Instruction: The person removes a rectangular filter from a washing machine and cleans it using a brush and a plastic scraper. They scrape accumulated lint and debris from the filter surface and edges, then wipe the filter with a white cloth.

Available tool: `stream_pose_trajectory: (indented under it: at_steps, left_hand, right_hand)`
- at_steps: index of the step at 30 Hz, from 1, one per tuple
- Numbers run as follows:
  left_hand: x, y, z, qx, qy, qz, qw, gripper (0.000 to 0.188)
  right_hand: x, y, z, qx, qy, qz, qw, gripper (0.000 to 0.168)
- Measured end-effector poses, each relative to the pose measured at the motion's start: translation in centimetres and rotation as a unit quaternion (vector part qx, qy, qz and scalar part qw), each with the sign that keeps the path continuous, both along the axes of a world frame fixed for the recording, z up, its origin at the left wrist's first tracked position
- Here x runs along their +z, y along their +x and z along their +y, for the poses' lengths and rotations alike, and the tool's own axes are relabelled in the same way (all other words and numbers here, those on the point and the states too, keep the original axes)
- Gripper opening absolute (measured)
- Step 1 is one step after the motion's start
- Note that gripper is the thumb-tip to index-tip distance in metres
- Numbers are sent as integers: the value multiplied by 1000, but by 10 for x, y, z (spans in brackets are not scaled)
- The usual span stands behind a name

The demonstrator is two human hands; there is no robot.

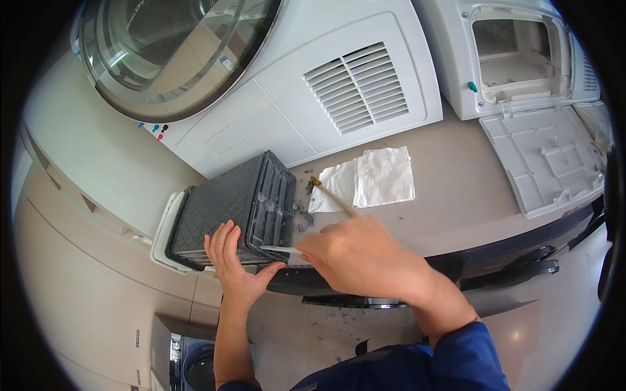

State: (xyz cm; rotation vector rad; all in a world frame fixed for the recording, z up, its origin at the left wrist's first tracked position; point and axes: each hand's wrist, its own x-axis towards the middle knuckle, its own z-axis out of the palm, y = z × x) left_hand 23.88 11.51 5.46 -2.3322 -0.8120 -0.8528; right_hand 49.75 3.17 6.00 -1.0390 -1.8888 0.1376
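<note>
A dark grey condenser unit [222, 203], apparently from a tumble dryer, lies on the counter with a white end cap [166, 234]. Grey lint [269, 204] clings to its slatted end. My left hand [232, 273] grips the near corner, fingers on the upper face and thumb along the end's edge. Between the fingers of my right hand [362, 256] is a thin white tool [281, 249], its tip at the slatted end. A small brush [337, 198] with a pale handle and yellowish head reaches from behind that hand; whether it is held cannot be seen.
White paper sheets [384, 176] lie beside loose lint [305, 222] on the counter [455, 181]. Behind stands a white dryer [288, 97] with a vent grille. To the right, another white appliance [459, 58] has an open compartment and lowered flap [547, 156]. Debris dots the floor [337, 322].
</note>
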Motion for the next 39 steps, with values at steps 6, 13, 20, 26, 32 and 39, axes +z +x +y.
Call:
stream_pose_trajectory:
  at_steps: [6, 13, 20, 26, 32, 39]
  left_hand:
    - [-1, 3, 2, -1, 2, -4, 1000, 103]
    - [0, 1, 0, -1, -11, -14, 1000, 100]
    - [-3, 8, 5, -22, -3, -23, 999, 96]
    - [-1, -4, -2, 1, 1, -30, 1000, 95]
    - [0, 9, 2, -19, -4, -32, 999, 93]
    - [-1, -1, -2, -3, -1, -34, 999, 98]
  right_hand:
    - [-3, -30, 31, -27, 64, -12, 997, 6]
    - [2, -25, 32, -81, 12, -22, 996, 7]
    - [-16, -42, 49, -87, 29, 3, 996, 7]
    - [-5, -49, 13, -109, 29, -40, 993, 14]
    - [-24, -68, 58, -202, 81, -27, 976, 16]
    - [-50, -68, 15, -224, 45, 24, 973, 39]
